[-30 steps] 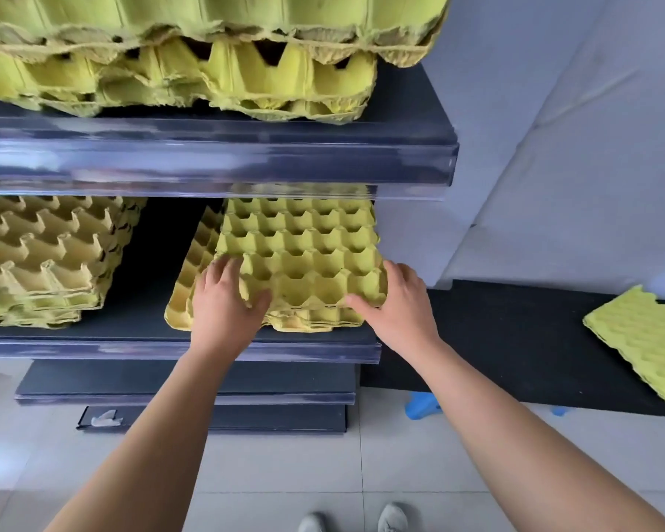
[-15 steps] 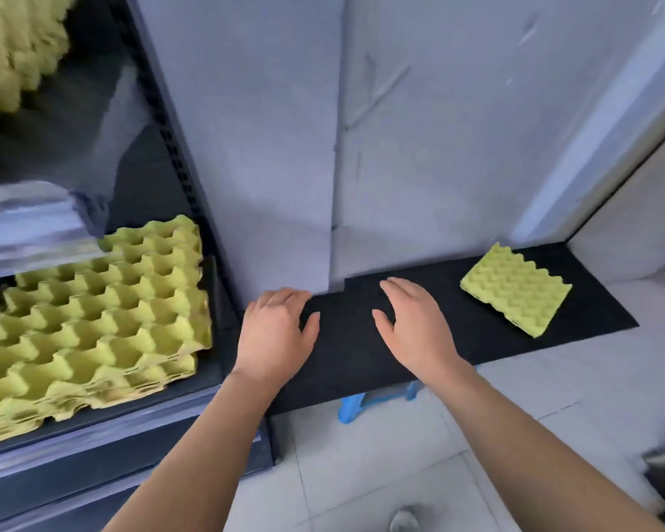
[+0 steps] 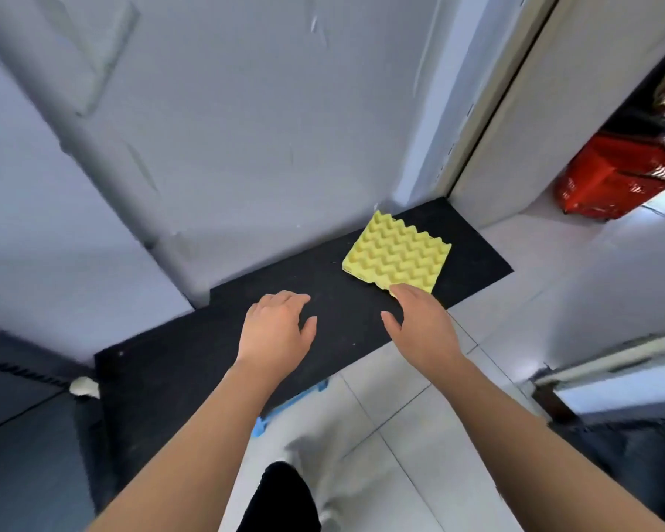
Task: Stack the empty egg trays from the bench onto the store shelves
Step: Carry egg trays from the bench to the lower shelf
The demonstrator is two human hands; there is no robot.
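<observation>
Far left edge: a dark grey shelf unit [image 3: 24,408], only its blurred corner in view; what it holds cannot be told.
White scrap: one small pale crumpled bit [image 3: 83,386] at the left end of the bench, against the shelf unit.
Bench: one long, low bench with a flat black top [image 3: 192,351], running from lower left to upper right along a grey-white wall [image 3: 246,128]; a bright blue support [image 3: 285,407] shows under its front edge.
Left hand: the bare left hand [image 3: 275,332] is over the middle of the bench top, palm down, fingers loosely spread and slightly curled, empty; contact with the bench cannot be told.
Right hand: the bare right hand [image 3: 425,326] is over the bench's front edge, palm down, fingers extended and empty; its fingertips lie at the near corner of the tray, and whether they touch it cannot be told.
Egg tray: one yellow moulded pulp egg tray [image 3: 398,259], lying flat on the right part of the bench, turned at an angle to the bench edge, bumps upward, nothing on it.
Count: one tray on the bench, two hands, both holding nothing.
Floor: pale grey tiles [image 3: 400,416] in front of the bench.
Doorway: a cream door frame [image 3: 488,109] right of the bench.
Far right: one red plastic basket [image 3: 611,182] on the floor past the frame; its contents are too blurred to tell.
</observation>
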